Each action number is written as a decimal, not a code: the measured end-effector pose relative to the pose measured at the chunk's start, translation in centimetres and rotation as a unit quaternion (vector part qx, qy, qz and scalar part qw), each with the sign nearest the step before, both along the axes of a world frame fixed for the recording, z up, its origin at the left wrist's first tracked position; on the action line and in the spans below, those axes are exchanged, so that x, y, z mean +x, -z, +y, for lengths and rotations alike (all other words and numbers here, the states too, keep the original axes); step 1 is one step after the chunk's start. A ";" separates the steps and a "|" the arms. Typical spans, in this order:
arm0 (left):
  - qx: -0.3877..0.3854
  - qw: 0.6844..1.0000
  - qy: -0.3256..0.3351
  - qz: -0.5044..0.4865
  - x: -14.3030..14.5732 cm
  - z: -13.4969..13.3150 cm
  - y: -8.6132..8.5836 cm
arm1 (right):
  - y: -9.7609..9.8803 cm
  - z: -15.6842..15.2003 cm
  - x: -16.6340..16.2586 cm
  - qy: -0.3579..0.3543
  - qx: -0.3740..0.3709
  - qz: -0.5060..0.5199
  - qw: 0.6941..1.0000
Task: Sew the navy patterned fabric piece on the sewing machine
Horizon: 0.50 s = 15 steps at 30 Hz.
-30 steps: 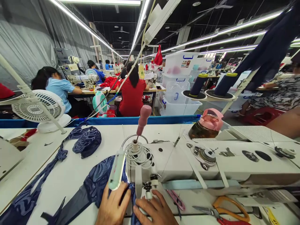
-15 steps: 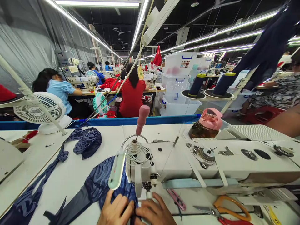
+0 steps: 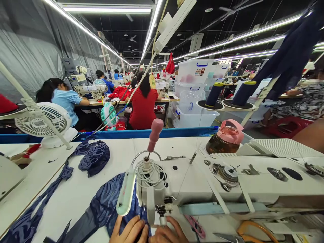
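Left hand and right hand lie flat, fingers pressed on the navy patterned fabric at the bottom edge. Fabric sits under both palms beneath the sewing machine head and spreads leftward across the white table.

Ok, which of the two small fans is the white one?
The white fan at the left end of the sewing table; the other, the green fan, sits farther back by the person in red.

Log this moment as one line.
left hand: on navy fabric | right hand: on fabric under needle | sewing machine | scissors right
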<state>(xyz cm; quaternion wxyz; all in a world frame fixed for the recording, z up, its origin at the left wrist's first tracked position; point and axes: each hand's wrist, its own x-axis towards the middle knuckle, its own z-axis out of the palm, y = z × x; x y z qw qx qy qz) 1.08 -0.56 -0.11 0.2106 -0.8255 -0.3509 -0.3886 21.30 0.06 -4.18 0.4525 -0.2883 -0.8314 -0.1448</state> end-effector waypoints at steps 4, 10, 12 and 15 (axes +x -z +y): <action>-0.002 0.998 0.015 0.054 -0.6 0.9 -2.8 | -0.1 -0.1 -0.1 0.014 -0.035 0.003 0.999; 0.042 0.999 -0.009 0.014 0.1 2.2 -2.9 | -0.6 -0.3 -0.9 0.062 -0.063 0.043 0.995; 0.034 0.999 -0.005 -0.026 0.6 2.3 -2.4 | -1.4 -0.2 -1.0 0.061 -0.089 0.066 0.992; -0.011 0.999 0.009 -0.035 0.9 2.2 -2.8 | -3.4 0.1 -1.0 0.063 -0.057 0.069 0.994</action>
